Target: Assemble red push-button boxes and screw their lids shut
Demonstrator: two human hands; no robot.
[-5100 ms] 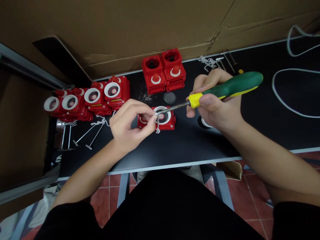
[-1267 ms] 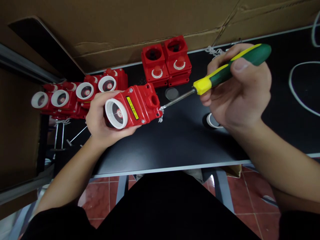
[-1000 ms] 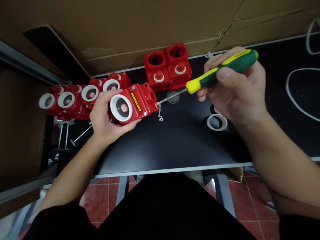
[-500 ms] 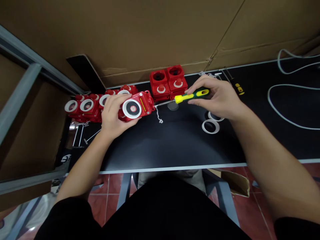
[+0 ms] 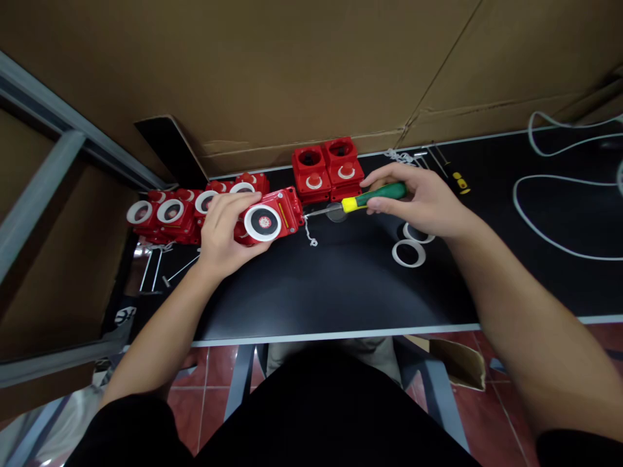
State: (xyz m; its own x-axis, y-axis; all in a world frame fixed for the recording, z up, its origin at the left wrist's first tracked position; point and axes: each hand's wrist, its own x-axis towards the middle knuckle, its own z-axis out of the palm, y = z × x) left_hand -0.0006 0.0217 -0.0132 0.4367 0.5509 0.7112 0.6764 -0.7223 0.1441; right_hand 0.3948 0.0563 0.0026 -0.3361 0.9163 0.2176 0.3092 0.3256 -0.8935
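Note:
My left hand (image 5: 224, 237) is closed round a red box (image 5: 287, 211) with a white ring and a dark round face, tilted above the black table (image 5: 311, 292). In my right hand (image 5: 413, 198) is a screwdriver (image 5: 374, 196) with a green and yellow handle, gripped between thumb and fingers. Its shaft points left, and the tip meets the right end of the box, by a short white cord (image 5: 310, 233). Whether the tip sits in a screw is too small to tell. A clear disc (image 5: 337, 213) lies on the table behind the shaft.
Two red boxes (image 5: 311, 176) without white rings stand at the back. Several ringed red boxes (image 5: 170, 217) crowd the left side. Loose white rings (image 5: 409, 253) lie below my right hand. Metal rods (image 5: 156, 271) rest at left, a white cable (image 5: 535, 233) at right, and cardboard (image 5: 311, 71) rises behind.
The screwdriver handle has turned about its length, showing more green and less yellow. Its tip stays at the box end. My left hand holds the box much as before; the view has shifted slightly.

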